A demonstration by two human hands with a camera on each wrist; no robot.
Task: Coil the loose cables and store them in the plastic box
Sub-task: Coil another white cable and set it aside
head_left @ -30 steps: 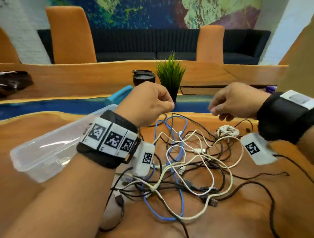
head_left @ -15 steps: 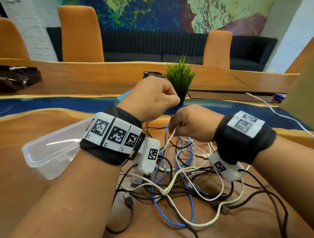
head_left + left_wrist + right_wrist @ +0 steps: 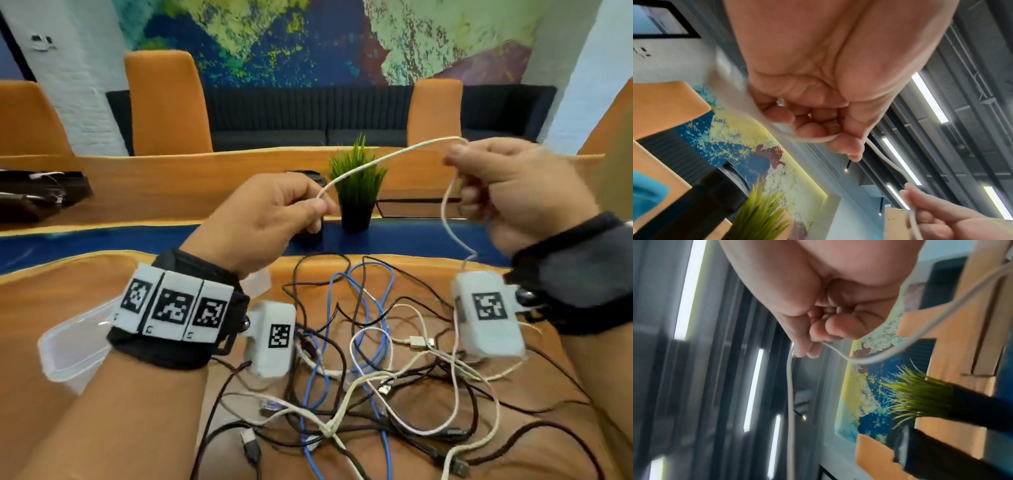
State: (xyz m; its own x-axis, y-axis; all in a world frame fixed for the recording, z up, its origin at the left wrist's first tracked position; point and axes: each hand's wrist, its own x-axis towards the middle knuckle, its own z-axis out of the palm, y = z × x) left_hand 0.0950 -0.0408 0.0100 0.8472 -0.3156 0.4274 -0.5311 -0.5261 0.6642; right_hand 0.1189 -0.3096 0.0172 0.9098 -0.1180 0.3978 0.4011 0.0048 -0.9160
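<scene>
A white cable (image 3: pixel 387 158) stretches in the air between my two hands above the table. My left hand (image 3: pixel 274 216) pinches one end of it, with the other fingers curled (image 3: pixel 840 139). My right hand (image 3: pixel 513 192) pinches it higher up and to the right (image 3: pixel 809 344), and the cable (image 3: pixel 448 219) hangs from there down to the heap. The heap of tangled white, black and blue cables (image 3: pixel 376 370) lies on the wooden table below both hands. The clear plastic box (image 3: pixel 72 346) stands at the left, partly hidden behind my left forearm.
A small potted plant (image 3: pixel 356 185) and a dark cup (image 3: pixel 308 233) stand just beyond my hands on the blue strip of the table. Orange chairs (image 3: pixel 164 102) and a dark sofa lie past the far table edge. Dark items (image 3: pixel 37 195) lie far left.
My right hand rose from the heap up and to the right, pulling the white cable taut from my left hand. The left hand stayed roughly in place with its pinch.
</scene>
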